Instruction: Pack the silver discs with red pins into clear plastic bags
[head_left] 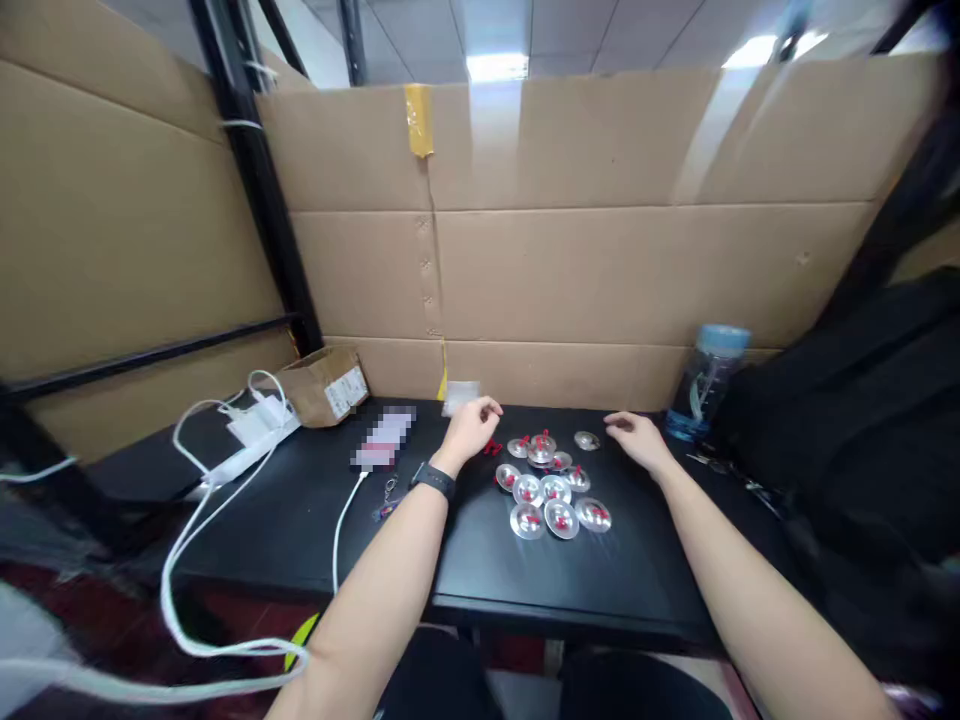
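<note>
Hands well apart above the black bench [480, 570]. Left hand [471, 430]: fingers curled, thumb side toward the right; whether anything is pinched cannot be told. It is nearest to the small red pieces [493, 447], just to its right, and the small translucent plastic bag [460, 395] behind it. Right hand [636, 440]: fingers loosely bent and parted, pointing left, nothing visible in it; nearest item is the single shiny, clear-looking round disc [586, 440].

Between the forearms: a cluster of shiny, shallow round discs with red parts [562, 519], lying on the bench in uneven rows, several touching or overlapping at the back. Exact material cannot be told.

Left side of bench: phone with pixelated screen [384, 438], white cable [341, 530] plugged into its near end; keyring charm [388, 508] beside the black-strapped wristwatch [433, 480] on the left wrist; opened brown cardboard box [324, 388]; white power strip [251, 445] with cables.

Right side: clear bottle with blue lid [705, 385], upright, near the right hand; black fabric bag [862, 410] beyond it.
</note>
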